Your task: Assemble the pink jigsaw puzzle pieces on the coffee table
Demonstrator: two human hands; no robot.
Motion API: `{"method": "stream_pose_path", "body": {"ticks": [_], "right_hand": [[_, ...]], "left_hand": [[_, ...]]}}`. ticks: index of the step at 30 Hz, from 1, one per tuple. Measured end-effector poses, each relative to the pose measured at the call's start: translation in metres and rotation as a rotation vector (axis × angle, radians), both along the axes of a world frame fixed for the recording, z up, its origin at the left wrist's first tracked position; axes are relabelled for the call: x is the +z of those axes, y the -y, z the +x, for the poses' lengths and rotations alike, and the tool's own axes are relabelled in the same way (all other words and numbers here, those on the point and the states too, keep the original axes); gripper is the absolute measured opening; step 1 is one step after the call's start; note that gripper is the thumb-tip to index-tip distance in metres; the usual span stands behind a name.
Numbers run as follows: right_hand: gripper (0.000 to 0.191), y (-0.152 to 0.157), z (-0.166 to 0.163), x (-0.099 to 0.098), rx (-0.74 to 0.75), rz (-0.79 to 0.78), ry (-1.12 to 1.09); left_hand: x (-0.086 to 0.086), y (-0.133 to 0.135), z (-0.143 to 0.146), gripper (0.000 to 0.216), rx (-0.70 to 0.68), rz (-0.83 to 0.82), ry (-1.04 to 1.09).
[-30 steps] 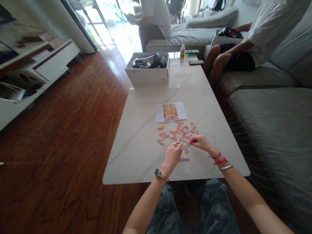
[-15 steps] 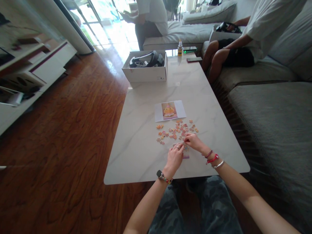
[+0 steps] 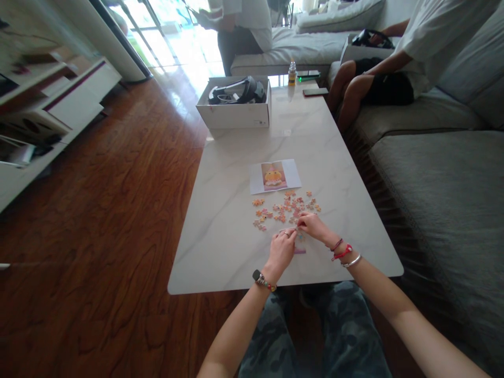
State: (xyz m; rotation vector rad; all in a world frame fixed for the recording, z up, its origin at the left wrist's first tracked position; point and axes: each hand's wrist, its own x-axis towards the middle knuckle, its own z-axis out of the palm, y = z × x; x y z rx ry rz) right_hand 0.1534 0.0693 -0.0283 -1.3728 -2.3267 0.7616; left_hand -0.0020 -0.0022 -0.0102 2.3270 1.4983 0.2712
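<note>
The largest thing near me is a pale, marbled worktop (image 3: 220,247); on it I take the printed sheet (image 3: 292,170) as my landmark. Beyond this sheet, on the side away from the person, stands a white box (image 3: 238,116) without a lid. The sheet has its long axis from left to right, slightly turned, and its yellow figure (image 3: 273,177) is upright for the person.

On the person's side of the sheet are the two hands. The left hand (image 3: 282,248) is palm down, with narrow, bent fingers. The right hand (image 3: 313,226) makes a pinch just beside the left fingertips. Whether either one grips something, I cannot tell; the fingers cover it.

Mostly between the sheet and the hands lies a scatter of puzzle pieces (image 3: 290,206). I judge each one light, thin and rather stiff, easy to slide, with knobs that could bend; it is best taken by opposite edges, with fingertips. They point every way, without a common long axis.

Farther from the sheet than the scatter, a purple strip (image 3: 301,251) lies beside the left hand, its visible length running crosswise, roughly like the sheet.
</note>
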Motion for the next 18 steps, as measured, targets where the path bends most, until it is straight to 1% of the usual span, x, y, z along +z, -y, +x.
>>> {"method": "stream_pose_path", "body": {"ticks": [8, 10, 12, 15, 18], "right_hand": [[0.012, 0.003, 0.004, -0.001, 0.006, 0.010, -0.003], [0.010, 0.002, 0.004, 0.001, 0.011, 0.013, -0.010], [0.008, -0.002, 0.006, 0.005, -0.016, 0.003, -0.033], [0.008, -0.010, 0.010, 0.012, -0.087, -0.038, -0.094], [0.008, -0.013, 0.014, 0.014, -0.099, -0.085, -0.070]], "left_hand": [[0.001, 0.002, -0.003, 0.034, -0.014, -0.005, 0.022], [0.000, 0.001, -0.002, 0.032, -0.003, -0.012, 0.034], [-0.001, -0.003, -0.002, 0.029, 0.018, -0.026, 0.073], [-0.001, -0.012, -0.006, 0.025, 0.090, -0.023, 0.212], [0.000, -0.019, -0.021, 0.023, 0.215, 0.012, 0.322]]}}
